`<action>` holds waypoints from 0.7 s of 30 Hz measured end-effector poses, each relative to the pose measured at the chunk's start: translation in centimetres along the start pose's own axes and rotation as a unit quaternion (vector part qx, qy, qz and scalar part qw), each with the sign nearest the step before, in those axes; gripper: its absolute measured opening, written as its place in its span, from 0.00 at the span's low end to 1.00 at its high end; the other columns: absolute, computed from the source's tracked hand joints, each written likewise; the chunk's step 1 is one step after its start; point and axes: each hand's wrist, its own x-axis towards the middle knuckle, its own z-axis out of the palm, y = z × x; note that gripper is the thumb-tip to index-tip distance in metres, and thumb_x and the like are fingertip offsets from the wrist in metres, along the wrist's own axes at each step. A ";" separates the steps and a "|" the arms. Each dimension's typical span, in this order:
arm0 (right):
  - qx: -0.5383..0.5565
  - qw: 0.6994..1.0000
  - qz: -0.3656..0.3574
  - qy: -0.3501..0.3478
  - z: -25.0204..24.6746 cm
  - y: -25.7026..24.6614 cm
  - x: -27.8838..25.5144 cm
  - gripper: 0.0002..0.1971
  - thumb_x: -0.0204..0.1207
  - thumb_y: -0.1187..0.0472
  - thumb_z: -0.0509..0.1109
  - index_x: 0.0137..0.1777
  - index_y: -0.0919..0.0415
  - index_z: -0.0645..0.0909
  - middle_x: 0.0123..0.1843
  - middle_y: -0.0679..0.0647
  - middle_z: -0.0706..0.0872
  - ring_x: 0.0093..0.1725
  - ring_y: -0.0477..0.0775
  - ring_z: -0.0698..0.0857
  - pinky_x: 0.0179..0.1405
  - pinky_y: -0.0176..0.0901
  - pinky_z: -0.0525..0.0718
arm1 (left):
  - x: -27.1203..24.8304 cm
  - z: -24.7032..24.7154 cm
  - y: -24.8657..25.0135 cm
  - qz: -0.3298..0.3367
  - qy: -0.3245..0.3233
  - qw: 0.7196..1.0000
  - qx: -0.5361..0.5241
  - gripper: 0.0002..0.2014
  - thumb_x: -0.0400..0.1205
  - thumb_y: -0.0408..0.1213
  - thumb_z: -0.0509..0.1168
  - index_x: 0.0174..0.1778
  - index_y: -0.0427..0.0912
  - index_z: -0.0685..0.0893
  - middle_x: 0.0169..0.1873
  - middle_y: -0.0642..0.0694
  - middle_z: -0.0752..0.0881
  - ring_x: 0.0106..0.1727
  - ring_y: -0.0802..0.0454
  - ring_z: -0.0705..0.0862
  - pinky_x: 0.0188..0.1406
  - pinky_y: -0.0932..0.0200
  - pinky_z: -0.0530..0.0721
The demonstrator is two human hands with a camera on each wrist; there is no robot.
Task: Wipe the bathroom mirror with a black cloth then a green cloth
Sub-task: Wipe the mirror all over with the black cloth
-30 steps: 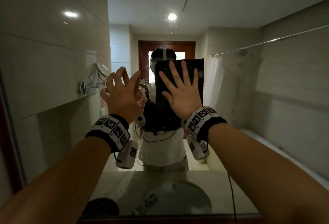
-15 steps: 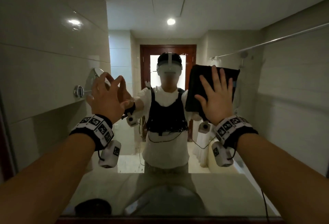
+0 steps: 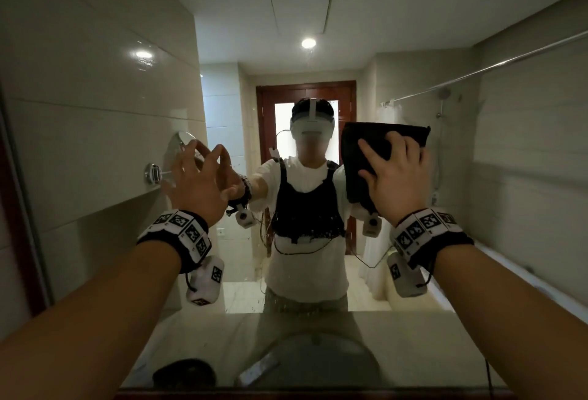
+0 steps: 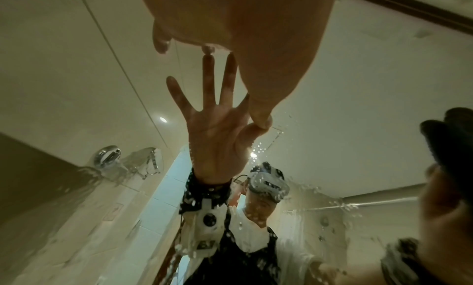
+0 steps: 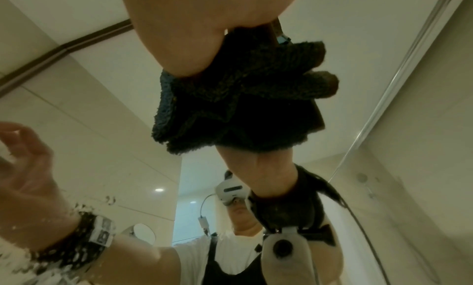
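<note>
The bathroom mirror fills the head view. A folded black cloth lies against the glass at head height, right of the reflected person. My right hand presses it flat with palm and fingers; in the right wrist view the black cloth bunches under my right hand. My left hand is spread to the left, holding nothing. In the left wrist view the left hand meets its reflection fingertip to fingertip on the glass. No green cloth is in view.
Water drops and streaks cling to the glass between my hands. A wood frame runs along the mirror's bottom edge. The glass reflects a basin, a dark object on the counter and a round wall mirror.
My right hand has slid the black cloth to the right, off the reflected head and onto the glass beside it. My left hand has shifted left along the mirror.
</note>
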 end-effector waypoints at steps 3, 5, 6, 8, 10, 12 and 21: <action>-0.027 0.999 0.008 -0.015 -0.9 -0.4 0.2 0.28 0.74 0.46 0.73 0.75 0.48 0.77 0.66 0.64 0.75 0.63 0.67 0.74 0.62 0.62 0.71 | -0.1 -0.1 -0.2 0.013 -0.008 1.000 -0.013 0.44 0.76 0.54 0.75 0.84 0.63 0.56 0.86 0.47 0.44 0.86 0.37 0.49 0.76 0.25 0.59; -0.047 0.998 0.009 -0.047 -1.4 -1.0 0.6 0.29 0.74 0.47 0.74 0.75 0.50 0.78 0.58 0.63 0.77 0.56 0.67 0.75 0.56 0.60 0.75 | -0.1 -0.2 -0.5 0.024 -0.014 0.999 -0.021 0.44 0.76 0.54 0.75 0.83 0.63 0.56 0.86 0.47 0.45 0.86 0.36 0.48 0.75 0.23 0.63; -0.050 0.996 0.011 -0.066 -1.7 -1.4 0.9 0.29 0.74 0.48 0.75 0.75 0.51 0.78 0.55 0.63 0.77 0.52 0.66 0.76 0.51 0.58 0.76 | 0.0 -0.2 -0.6 0.029 -0.014 0.999 -0.026 0.44 0.75 0.55 0.75 0.83 0.63 0.56 0.85 0.46 0.46 0.85 0.35 0.49 0.74 0.22 0.63; -0.052 0.993 0.021 -0.103 -2.1 -2.3 1.3 0.29 0.75 0.50 0.75 0.76 0.53 0.77 0.50 0.63 0.82 0.49 0.66 0.80 0.46 0.56 0.77 | 0.2 -0.3 -0.9 0.037 -0.018 0.999 -0.034 0.44 0.75 0.57 0.75 0.83 0.64 0.56 0.85 0.46 0.47 0.85 0.34 0.48 0.74 0.20 0.61; -0.063 0.989 0.029 -0.129 -2.4 -2.9 1.3 0.29 0.77 0.49 0.74 0.78 0.53 0.75 0.50 0.62 0.85 0.50 0.66 0.82 0.47 0.56 0.78 | 0.2 -0.1 -1.1 0.041 -0.024 0.998 -0.041 0.44 0.76 0.57 0.74 0.83 0.64 0.55 0.85 0.46 0.46 0.85 0.34 0.47 0.75 0.21 0.58; -0.078 0.987 0.038 -0.137 -2.4 -3.1 1.0 0.31 0.77 0.50 0.72 0.80 0.52 0.72 0.51 0.62 0.86 0.50 0.65 0.83 0.48 0.56 0.79 | 0.3 -0.1 -1.2 0.044 -0.020 0.998 -0.048 0.44 0.76 0.57 0.73 0.84 0.65 0.54 0.85 0.46 0.45 0.85 0.36 0.47 0.75 0.21 0.57; -0.037 0.966 0.168 -0.193 -1.3 -4.6 0.0 0.38 0.83 0.50 0.64 0.87 0.41 0.48 0.87 0.66 0.46 0.82 0.79 0.55 0.78 0.79 0.58 | 1.1 -0.8 -2.5 0.082 -0.020 0.995 -0.044 0.37 0.76 0.59 0.72 0.79 0.68 0.62 0.82 0.47 0.54 0.81 0.34 0.56 0.72 0.21 0.63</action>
